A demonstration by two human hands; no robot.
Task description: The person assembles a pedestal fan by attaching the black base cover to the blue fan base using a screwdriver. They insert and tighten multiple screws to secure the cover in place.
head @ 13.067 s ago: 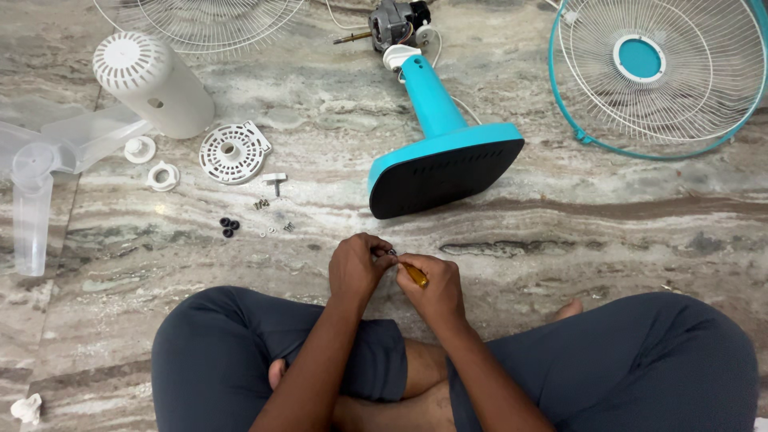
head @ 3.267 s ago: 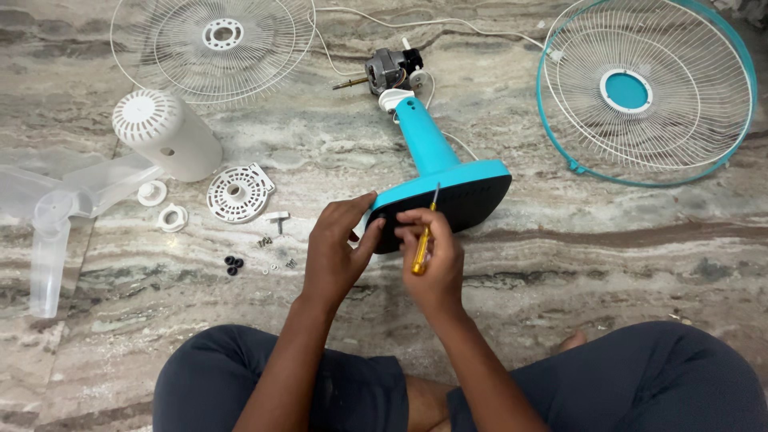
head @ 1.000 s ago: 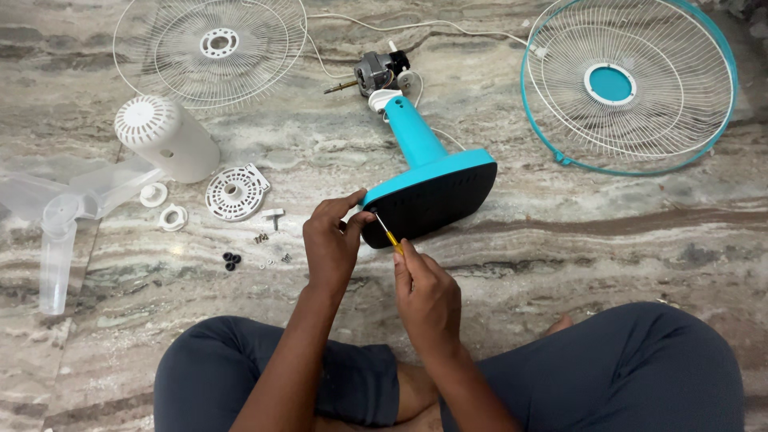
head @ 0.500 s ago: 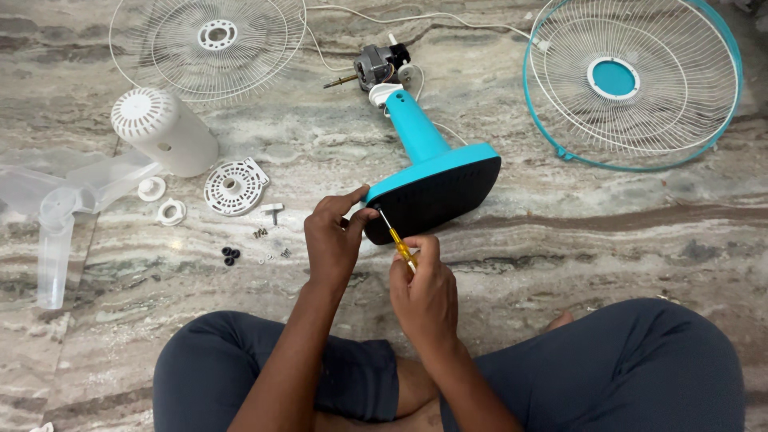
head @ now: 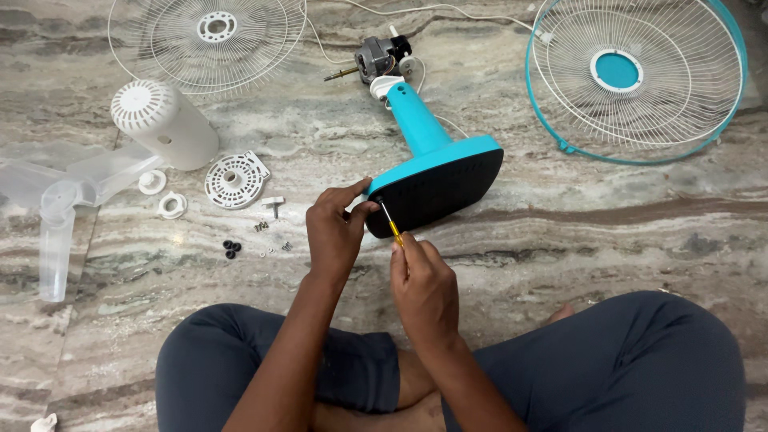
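You sit cross-legged on a grey-and-brown veined marble floor (head: 608,240), which fills the whole view. Largest on it is the round white wire fan guard with a turquoise rim and hub (head: 636,76) at the upper right; a plain white wire guard (head: 208,36) lies at the upper left. Between them the turquoise plastic fan stand with its black underside (head: 436,180) lies on its side, its neck pointing away from you to the bare metal motor (head: 376,58) and a white cord. At the far left lies the clear plastic fan blade (head: 56,200), with the white domed motor cover (head: 160,120) just beside it. Nearer in sit a white round vented plate (head: 234,170), two small white rings (head: 160,194), a few black washers (head: 231,248) and some tiny screws (head: 272,240).

Your left hand (head: 334,234) curls over the near corner of the stand's base, thumb and fingers touching its edge. Your right hand (head: 424,288) is closed around a thin yellow-handled screwdriver (head: 392,227), whose tip meets the black underside at that same corner.
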